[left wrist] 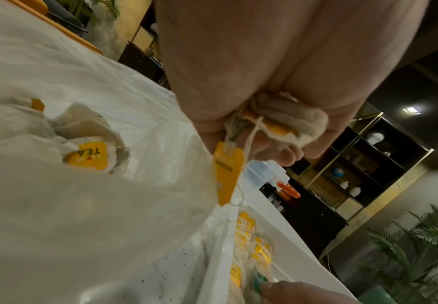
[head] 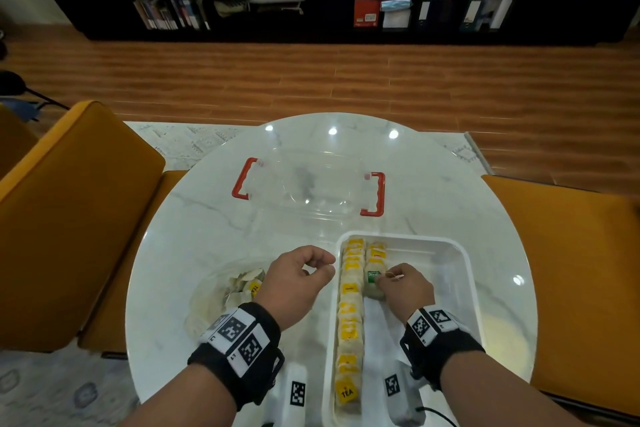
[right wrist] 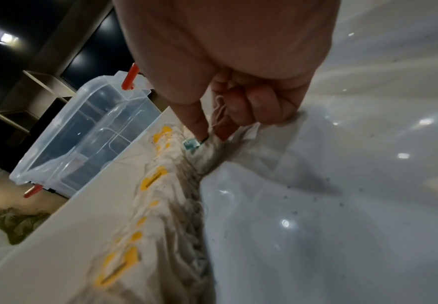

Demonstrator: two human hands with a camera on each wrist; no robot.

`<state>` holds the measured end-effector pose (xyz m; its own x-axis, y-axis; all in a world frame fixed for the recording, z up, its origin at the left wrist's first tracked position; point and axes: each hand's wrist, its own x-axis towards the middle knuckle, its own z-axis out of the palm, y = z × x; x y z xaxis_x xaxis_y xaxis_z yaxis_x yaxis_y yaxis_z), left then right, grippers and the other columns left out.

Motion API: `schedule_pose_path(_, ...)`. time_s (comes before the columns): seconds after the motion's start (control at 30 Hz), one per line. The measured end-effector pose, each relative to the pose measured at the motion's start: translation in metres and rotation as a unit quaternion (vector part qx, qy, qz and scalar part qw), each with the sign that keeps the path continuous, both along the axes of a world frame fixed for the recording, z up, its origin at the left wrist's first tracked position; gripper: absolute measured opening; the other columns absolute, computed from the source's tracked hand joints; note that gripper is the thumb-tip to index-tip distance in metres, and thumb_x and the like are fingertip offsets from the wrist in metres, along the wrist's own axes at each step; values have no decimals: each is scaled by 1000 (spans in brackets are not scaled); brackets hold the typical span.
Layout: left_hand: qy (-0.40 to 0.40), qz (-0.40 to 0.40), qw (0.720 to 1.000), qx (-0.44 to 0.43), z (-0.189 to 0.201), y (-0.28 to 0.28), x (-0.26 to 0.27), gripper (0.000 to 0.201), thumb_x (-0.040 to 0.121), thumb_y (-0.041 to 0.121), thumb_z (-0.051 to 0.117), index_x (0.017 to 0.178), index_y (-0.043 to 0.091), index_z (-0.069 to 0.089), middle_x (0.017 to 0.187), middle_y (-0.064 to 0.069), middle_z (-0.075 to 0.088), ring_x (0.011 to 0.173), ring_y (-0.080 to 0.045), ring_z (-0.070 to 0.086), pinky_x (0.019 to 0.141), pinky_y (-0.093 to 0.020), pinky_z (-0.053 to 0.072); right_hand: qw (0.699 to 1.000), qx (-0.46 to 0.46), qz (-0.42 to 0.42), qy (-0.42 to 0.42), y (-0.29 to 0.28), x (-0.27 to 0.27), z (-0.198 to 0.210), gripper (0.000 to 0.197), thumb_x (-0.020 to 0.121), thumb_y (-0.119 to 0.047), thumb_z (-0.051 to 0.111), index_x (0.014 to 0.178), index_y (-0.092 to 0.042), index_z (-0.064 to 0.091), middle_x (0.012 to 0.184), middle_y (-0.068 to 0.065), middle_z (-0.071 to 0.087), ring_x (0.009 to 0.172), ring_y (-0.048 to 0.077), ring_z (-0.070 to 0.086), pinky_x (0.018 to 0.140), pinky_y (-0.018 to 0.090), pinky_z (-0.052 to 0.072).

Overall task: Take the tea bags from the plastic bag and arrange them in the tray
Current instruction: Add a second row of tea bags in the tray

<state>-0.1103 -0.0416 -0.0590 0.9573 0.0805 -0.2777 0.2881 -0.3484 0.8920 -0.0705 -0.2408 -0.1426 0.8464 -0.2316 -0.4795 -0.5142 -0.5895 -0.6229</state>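
The crumpled clear plastic bag (head: 221,291) lies at the left, open, with loose tea bags inside. The left hand (head: 294,279) hangs beside it, fingers curled around a yellow-tagged paper tea bag (left wrist: 285,121), likely staged for the next placement. In the white rectangular plastic tray (head: 460,274), the right hand (head: 407,288) pinches a green-tagged tea bag (head: 373,282) into the second row, beside the full yellow-tagged row (head: 349,319).

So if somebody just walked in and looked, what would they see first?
Probably the long row of yellow-tagged tea bags lined up along the left side of the white tray. Next, the right hand pressing a green-tagged tea bag into a second, shorter row, while the left hand holds more tea bags beside the tray. Behind them sits a clear box with red handles.
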Motion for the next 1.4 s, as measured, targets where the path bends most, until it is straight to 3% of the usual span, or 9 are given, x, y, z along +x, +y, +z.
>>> schedule_pose_path(0.2, 9, -10, 1000, 11, 0, 0, -1, 9, 88, 23, 67, 86, 32, 68, 86, 9, 64, 48, -9, 41, 54, -24, 39, 999, -28, 44, -9, 1, -1, 2, 24, 84, -29, 67, 106, -21, 63, 100, 2, 67, 89, 21, 59, 77, 24, 43)
schedule_pose_path(0.4, 10, -5, 1000, 6, 5, 0, 0, 8, 89, 22, 67, 86, 29, 69, 81, 10, 62, 50, -12, 45, 54, -27, 43, 999, -30, 46, -3, 1, 0, 4, 32, 86, -32, 67, 114, -19, 60, 108, 5, 67, 96, 23, 61, 82, 28, 47)
schedule_pose_path(0.53, 31, 44, 994, -95, 24, 2, 7, 18, 94, 30, 59, 92, 17, 71, 85, 2, 66, 58, -14, 51, 49, -25, 43, 999, -8, 35, -23, 1, 1, 12, 56, 80, -36, 70, 129, -19, 50, 118, 7, 60, 105, 22, 59, 85, 29, 45)
schedule_pose_path(0.7, 94, 136, 931, -326, 51, 15, 18, 55, 98, 54, 37, 98, 8, 68, 78, -4, 65, 50, -17, 46, 47, -26, 36, 976, 116, 76, -170, 22, -3, 56, 26, 80, -29, 72, 104, -27, 62, 88, -6, 61, 71, 5, 55, 72, 23, 43)
schedule_pose_path(0.8, 96, 159, 906, -381, 65, 15, 22, 64, 96, 62, 32, 98, 8, 65, 77, -6, 63, 51, -19, 49, 47, -26, 38, 944, 218, 144, -202, 40, -13, 92, 18, 82, -28, 72, 97, -32, 64, 82, -8, 62, 56, 3, 46, 62, 14, 44)
schedule_pose_path(0.9, 95, 202, 887, -403, 72, 12, 22, 64, 96, 63, 30, 95, 9, 65, 77, -6, 62, 57, -20, 51, 54, -28, 40, 909, 273, 202, -241, 55, -21, 119, 26, 75, -37, 74, 97, -35, 61, 86, -11, 61, 56, 7, 44, 57, 18, 43)
schedule_pose_path(1.07, 111, 262, 855, -433, 77, 6, 14, 62, 97, 61, 34, 100, 6, 63, 93, -11, 58, 76, -23, 53, 61, -32, 43, 887, 221, 251, -319, 57, -27, 137, 31, 76, -24, 75, 96, -38, 55, 89, -12, 58, 53, 10, 43, 55, 17, 41)
schedule_pose_path(1.2, 132, 256, 844, -452, 79, 1, 8, 58, 98, 58, 35, 103, 5, 60, 101, -13, 55, 78, -25, 54, 62, -35, 46, 883, 188, 276, -331, 53, -28, 144, 32, 73, -33, 66, 101, -47, 56, 94, -18, 55, 51, 15, 43, 58, 25, 47)
schedule_pose_path(1.4, 128, 273, 828, -472, 80, -12, 0, 52, 98, 53, 42, 103, 5, 60, 100, -13, 54, 78, -24, 54, 64, -33, 45, 914, 128, 254, -290, 50, -29, 146, 20, 73, -31, 78, 82, -31, 60, 86, -12, 59, 69, -6, 49, 63, 14, 37)
